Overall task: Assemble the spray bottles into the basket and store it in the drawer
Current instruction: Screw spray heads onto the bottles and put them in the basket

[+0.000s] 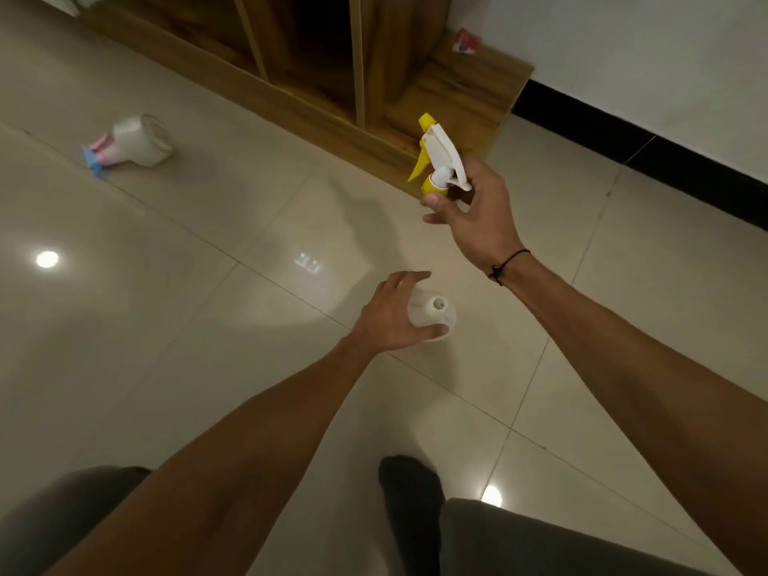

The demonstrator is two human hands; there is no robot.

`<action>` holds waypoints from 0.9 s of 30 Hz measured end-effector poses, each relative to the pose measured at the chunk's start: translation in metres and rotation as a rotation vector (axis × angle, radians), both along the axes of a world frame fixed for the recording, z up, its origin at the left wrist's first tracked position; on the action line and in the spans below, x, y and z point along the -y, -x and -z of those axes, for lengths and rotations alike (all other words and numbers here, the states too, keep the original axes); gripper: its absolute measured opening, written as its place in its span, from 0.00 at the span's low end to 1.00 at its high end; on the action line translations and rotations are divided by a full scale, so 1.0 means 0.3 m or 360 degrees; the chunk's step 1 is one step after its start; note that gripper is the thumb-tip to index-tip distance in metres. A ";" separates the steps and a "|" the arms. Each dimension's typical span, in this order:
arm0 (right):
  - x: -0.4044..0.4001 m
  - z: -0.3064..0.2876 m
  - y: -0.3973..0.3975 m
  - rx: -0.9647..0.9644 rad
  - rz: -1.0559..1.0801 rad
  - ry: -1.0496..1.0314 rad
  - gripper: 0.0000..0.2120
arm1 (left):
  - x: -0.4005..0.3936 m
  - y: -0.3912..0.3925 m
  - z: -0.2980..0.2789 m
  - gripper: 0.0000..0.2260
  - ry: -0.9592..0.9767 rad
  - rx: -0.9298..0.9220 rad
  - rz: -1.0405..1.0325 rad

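Observation:
My right hand (471, 209) holds a yellow and white spray head (438, 158) by its collar, raised above the floor, nozzle pointing up and away. Below it, my left hand (390, 315) wraps around a white bottle body (432, 311) that stands upright on the tiles, its open neck facing up. The spray head is apart from the bottle, some way above and beyond it. A second spray bottle (131, 143), white with a pink and blue head attached, lies on its side on the floor at the far left. No basket is in view.
A wooden cabinet (332, 72) with open compartments stands along the far side; a small red and white packet (467, 41) lies on its low ledge. A white wall with a black skirting (648, 147) runs at right. My knees and a dark sock (411, 500) are at the bottom.

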State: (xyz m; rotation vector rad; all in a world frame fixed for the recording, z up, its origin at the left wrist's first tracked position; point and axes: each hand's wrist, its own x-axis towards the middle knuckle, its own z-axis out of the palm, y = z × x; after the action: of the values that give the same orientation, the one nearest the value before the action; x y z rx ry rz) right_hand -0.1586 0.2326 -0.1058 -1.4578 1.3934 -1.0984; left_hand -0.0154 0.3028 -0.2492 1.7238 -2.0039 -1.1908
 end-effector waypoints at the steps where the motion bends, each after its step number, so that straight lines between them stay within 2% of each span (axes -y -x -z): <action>1: 0.004 0.016 0.000 -0.0015 -0.0009 0.0019 0.23 | 0.012 0.000 0.020 0.48 0.0024 0.0010 0.0058; 4: 0.003 0.053 0.008 -0.0036 -0.0006 0.0075 0.23 | 0.036 0.001 0.070 0.45 0.0113 0.0080 0.0167; 8: -0.016 0.085 0.030 -0.0010 -0.0004 0.0189 0.22 | 0.092 -0.007 0.115 0.38 0.0263 0.0124 0.0069; 12: -0.045 0.092 0.041 -0.0031 -0.0022 0.0283 0.23 | 0.155 -0.050 0.127 0.39 0.0332 0.0246 0.0052; 21: -0.011 0.002 0.028 0.0018 0.0016 0.0408 0.21 | 0.199 -0.126 0.113 0.34 0.0469 0.0333 0.0096; 23: -0.004 0.006 0.016 0.0001 0.0000 0.0406 0.23 | 0.206 -0.135 0.109 0.35 0.0501 0.0372 0.0124; 27: -0.002 0.047 -0.013 -0.0054 -0.0035 0.0339 0.21 | 0.210 -0.157 0.102 0.37 0.0507 0.0386 0.0113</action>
State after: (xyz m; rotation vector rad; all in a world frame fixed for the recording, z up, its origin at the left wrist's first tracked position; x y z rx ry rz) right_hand -0.1546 0.2332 -0.1198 -1.6457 1.3117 -1.2434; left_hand 0.0319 0.2399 -0.2799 1.7109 -2.2620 -0.6564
